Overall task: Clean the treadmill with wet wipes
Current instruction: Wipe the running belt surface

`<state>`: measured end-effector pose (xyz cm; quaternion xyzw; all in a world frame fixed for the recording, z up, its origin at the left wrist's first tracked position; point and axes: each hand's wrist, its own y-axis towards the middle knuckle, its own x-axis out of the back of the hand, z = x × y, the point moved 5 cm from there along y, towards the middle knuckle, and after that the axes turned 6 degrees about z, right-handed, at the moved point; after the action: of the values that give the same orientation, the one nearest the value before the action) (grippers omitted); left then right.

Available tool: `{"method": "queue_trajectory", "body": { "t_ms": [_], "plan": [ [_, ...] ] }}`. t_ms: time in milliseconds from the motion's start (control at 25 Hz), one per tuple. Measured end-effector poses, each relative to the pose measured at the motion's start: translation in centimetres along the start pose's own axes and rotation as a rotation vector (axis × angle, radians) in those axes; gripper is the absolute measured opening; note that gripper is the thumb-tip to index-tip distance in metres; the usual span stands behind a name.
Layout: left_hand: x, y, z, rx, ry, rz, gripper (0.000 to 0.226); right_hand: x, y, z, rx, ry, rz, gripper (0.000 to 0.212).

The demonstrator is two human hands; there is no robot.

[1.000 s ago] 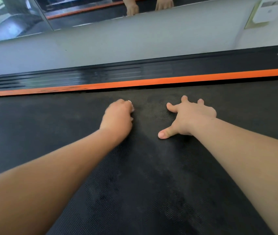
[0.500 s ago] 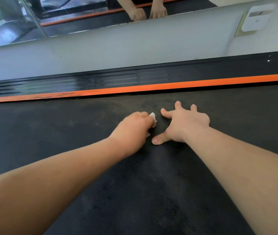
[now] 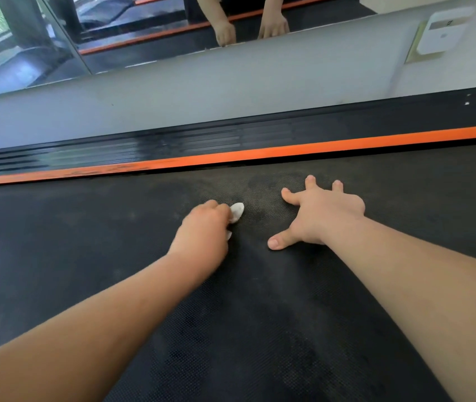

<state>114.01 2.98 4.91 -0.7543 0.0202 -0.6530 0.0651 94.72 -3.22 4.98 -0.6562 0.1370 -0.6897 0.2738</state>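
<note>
The black textured treadmill belt [image 3: 260, 314] fills the lower view and looks dusty in patches. My left hand [image 3: 203, 230] grips a small crumpled white wet wipe [image 3: 236, 211] and presses it on the belt; only the wipe's tips show past my fingers. My right hand [image 3: 318, 216] rests flat on the belt to the right of the wipe, fingers spread, holding nothing. About a hand's width of belt separates the two hands.
An orange stripe [image 3: 289, 153] and a black ribbed side rail [image 3: 202, 140] border the belt's far edge. Beyond is a grey wall base [image 3: 231, 82] under a mirror [image 3: 144, 27] reflecting both hands. A white wall device [image 3: 441, 30] sits at top right.
My left hand slid the wipe right toward the right hand, then back a little, and more of the wipe shows. The right hand stayed planted. The view dipped slightly.
</note>
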Motion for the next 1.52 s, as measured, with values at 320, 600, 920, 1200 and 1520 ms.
{"method": "queue_trajectory", "body": {
  "t_ms": [320,600,920,1200,1520],
  "plan": [
    [0.2,-0.7,0.3,0.017,0.012,-0.006,0.025,0.0,-0.4,-0.2,0.002,-0.004,-0.009,0.121],
    [0.4,-1.8,-1.8,-0.056,-0.272,0.095,0.025,0.0,-0.2,-0.2,-0.008,0.006,-0.008,0.12],
    [0.2,-0.5,-0.7,-0.302,-0.162,-0.063,0.012,0.6,-0.2,0.6,-0.023,-0.037,0.069,0.126],
    [2.0,6.3,0.7,-0.028,0.064,-0.056,0.019,2.7,0.3,3.2,0.066,-0.176,0.023,0.096],
    [1.7,7.3,2.8,-0.179,0.011,-0.065,0.022,2.7,0.1,2.7,0.067,-0.106,-0.001,0.11]
  ]
}}
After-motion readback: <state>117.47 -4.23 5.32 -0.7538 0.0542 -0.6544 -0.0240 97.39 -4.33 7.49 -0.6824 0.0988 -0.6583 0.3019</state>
